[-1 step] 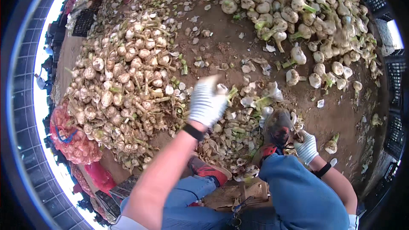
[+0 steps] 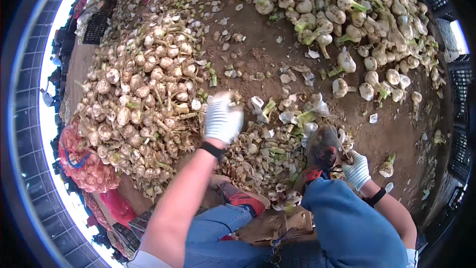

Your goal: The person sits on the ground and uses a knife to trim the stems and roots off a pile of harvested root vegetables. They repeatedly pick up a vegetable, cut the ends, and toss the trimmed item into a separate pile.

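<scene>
Our left hand (image 2: 223,120), in white knit with grey stripes, is blurred just right of the heap of round, soil-stained whitish garlic bulbs (image 2: 144,92), and we cannot tell whether its fingers are wide or holding something. Our right hand (image 2: 357,171), gloved alike, curls its fingers beside the dark, red-trimmed shoe (image 2: 321,151), their contents unclear; pale, green-stemmed garlic bulbs (image 2: 347,62) lie piled at upper right.
</scene>
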A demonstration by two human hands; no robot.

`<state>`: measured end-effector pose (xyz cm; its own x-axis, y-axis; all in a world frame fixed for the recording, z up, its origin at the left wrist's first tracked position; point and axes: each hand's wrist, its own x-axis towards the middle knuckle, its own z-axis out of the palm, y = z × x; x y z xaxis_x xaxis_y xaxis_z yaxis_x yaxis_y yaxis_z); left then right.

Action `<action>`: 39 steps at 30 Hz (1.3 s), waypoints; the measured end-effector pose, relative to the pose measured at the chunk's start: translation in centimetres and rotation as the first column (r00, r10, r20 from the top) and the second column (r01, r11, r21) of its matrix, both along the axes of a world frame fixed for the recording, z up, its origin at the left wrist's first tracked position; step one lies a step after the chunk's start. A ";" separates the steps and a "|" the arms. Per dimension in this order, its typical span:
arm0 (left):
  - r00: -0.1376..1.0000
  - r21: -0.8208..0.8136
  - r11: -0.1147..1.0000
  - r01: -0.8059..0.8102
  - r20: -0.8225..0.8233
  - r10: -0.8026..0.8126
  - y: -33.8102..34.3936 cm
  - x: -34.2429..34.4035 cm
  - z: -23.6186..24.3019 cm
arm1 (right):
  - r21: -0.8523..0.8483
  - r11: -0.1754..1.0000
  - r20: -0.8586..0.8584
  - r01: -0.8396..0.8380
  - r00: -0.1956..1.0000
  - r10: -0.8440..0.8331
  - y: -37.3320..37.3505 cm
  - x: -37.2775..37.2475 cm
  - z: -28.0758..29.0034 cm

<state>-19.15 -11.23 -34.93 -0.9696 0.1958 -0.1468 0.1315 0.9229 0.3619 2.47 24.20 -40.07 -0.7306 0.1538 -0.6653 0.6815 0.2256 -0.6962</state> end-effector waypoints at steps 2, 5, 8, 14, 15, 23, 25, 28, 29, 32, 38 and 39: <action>0.993 -0.500 0.866 -0.022 0.090 0.077 -7.4 0.4 -0.7 | -0.016 1.000 0.009 0.003 1.000 -0.002 -0.4 0.3 -0.4; 0.970 -0.671 0.720 0.179 0.243 -0.015 -16.1 1.7 -2.2 | -0.036 0.998 -0.009 -0.059 0.998 0.059 -0.7 -0.5 -0.3; 0.938 -0.809 0.539 0.233 0.334 0.096 -14.6 0.6 -2.1 | -0.019 0.997 0.024 -0.069 0.997 0.070 -0.5 -1.3 0.2; 0.952 -0.804 0.523 0.283 0.300 -0.054 -17.6 1.0 -2.9 | 0.017 0.999 0.010 -0.034 0.999 0.034 -0.1 -1.9 1.1; 0.964 -0.787 0.560 0.260 0.241 -0.109 -17.5 1.6 -2.6 | -0.009 1.000 -0.007 0.011 1.000 -0.012 -0.3 -1.8 1.0; 0.972 0.102 0.975 0.197 -0.148 -0.181 -7.9 5.5 2.2 | -0.151 0.988 -0.004 -0.019 1.000 0.019 -3.5 -5.5 4.9; 0.985 0.548 0.830 -0.106 0.173 0.011 -2.1 7.4 4.8 | -0.365 0.929 -0.001 0.067 0.997 -0.072 -4.5 -7.4 7.0; 0.957 0.914 0.302 -0.270 0.289 -0.020 5.3 10.7 5.6 | -0.753 0.622 0.231 0.213 0.972 -0.054 -5.2 -10.5 10.1; 0.945 0.901 0.301 -0.312 0.327 0.001 7.4 12.1 5.5 | -0.810 0.511 0.204 0.286 0.956 -0.212 -6.4 -10.2 9.2; 0.873 0.820 0.327 -0.470 0.486 0.035 9.7 13.2 6.1 | -0.806 0.555 0.140 0.204 0.978 -0.156 -6.1 -11.4 11.4; 0.897 0.656 0.746 -0.114 0.391 -0.206 8.9 11.0 8.6 | -0.608 0.788 0.060 0.098 0.995 -0.077 -5.9 -12.2 13.3; 0.892 0.741 0.655 -0.150 0.386 -0.233 9.6 10.6 8.9 | -0.623 0.774 0.044 0.112 0.993 -0.108 -6.8 -12.0 13.7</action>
<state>-8.52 -1.66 -26.01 -0.8321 0.4599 -0.3101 -0.1747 0.3132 0.9335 -9.52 17.39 -26.40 -0.7306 -0.2168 -0.6474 0.6787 -0.3336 -0.6543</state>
